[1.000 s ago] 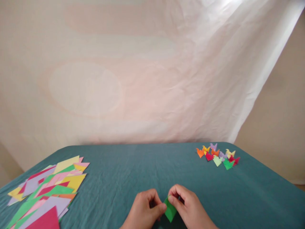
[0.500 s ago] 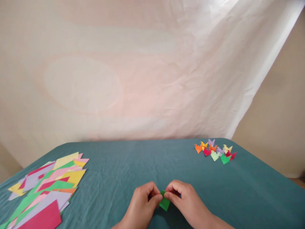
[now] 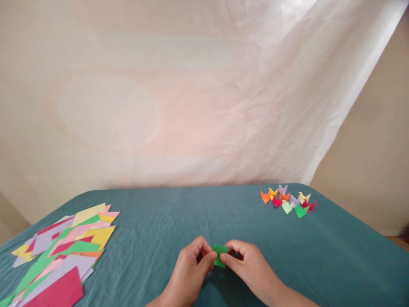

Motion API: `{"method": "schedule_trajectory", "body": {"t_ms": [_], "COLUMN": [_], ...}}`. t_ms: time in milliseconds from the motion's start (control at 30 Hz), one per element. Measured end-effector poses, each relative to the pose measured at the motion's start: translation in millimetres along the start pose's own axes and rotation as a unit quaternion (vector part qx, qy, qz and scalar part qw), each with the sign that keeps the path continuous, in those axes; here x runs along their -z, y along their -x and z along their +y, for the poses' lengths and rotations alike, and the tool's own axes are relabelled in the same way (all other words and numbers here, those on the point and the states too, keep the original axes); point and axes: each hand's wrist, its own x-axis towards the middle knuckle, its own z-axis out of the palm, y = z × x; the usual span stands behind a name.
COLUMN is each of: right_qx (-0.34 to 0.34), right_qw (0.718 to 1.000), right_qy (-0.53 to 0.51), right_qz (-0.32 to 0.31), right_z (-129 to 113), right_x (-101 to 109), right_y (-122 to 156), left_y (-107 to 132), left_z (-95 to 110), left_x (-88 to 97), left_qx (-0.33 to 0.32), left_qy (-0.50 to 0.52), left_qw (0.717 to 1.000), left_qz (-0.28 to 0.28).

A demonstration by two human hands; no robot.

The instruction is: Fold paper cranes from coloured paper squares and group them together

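A small folded piece of green paper (image 3: 219,253) is pinched between both my hands just above the teal tablecloth (image 3: 159,221), near the front middle. My left hand (image 3: 188,273) grips its left side with thumb and fingers curled. My right hand (image 3: 247,266) holds its right side, fingers closed around it. Much of the paper is hidden behind my fingers.
A loose pile of coloured paper sheets (image 3: 60,251) lies at the front left. Several small folded paper figures (image 3: 287,200) in orange, yellow, purple, red and green sit at the back right. A creased white sheet (image 3: 191,94) hangs behind the table.
Both hands have moved a little away from me with the green paper. The paper has turned from hanging slanted to lying more level and looks smaller.
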Motion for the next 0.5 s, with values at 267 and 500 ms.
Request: {"method": "schedule_trajectory", "body": {"t_ms": [267,500], "right_qx": [0.045,0.041], "right_qw": [0.992,0.985], "right_qy": [0.117,0.166], "right_qz": [-0.01,-0.004], "right_z": [11.2,13.0], "right_x": [-3.9,-2.9], "right_y": [1.1,-0.5], "left_y": [-0.1,-5.2], "left_z": [0.3,-6.8], "left_x": [0.7,4.9], "left_qx": [-0.001,0.052], "left_qy": [-0.031,0.013], "left_qw": [0.999,0.997], "left_qz": [-0.042,-0.052]}}
